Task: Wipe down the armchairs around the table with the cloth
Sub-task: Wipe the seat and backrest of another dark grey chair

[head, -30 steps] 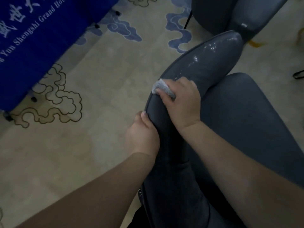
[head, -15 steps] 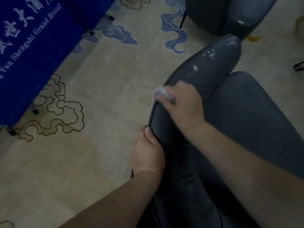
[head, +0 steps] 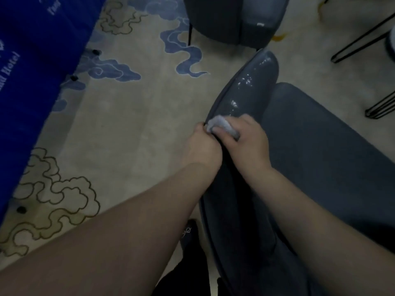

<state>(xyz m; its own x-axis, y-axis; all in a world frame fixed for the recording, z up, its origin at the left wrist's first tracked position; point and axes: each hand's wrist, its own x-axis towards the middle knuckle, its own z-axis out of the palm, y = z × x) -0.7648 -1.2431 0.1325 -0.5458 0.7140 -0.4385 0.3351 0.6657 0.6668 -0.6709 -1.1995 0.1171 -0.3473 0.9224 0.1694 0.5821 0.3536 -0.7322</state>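
A person's right hand has drawn the pale grey cloth back down the arm of a grey armchair since a second ago, when it worked higher along the padded rim; the cloth now sits at the rim's near end, with wet streaks glinting on the stretch beyond it. The left hand, which a second ago gripped the outer edge well below the cloth, has moved up until it is touching the cloth and the right hand. The view has also swung, bringing more of the patterned carpet and a second armchair into sight.

The right hand's fingers are curled over the bunched cloth, pressing it onto the rim, thumb hidden. The left hand's fingers are curled round the outer edge of the arm, their tips out of sight behind it; how tightly they grip cannot be told.

A worktop draped in blue printed fabric fills the upper left corner. Black wire chair legs stand on the carpet at right.
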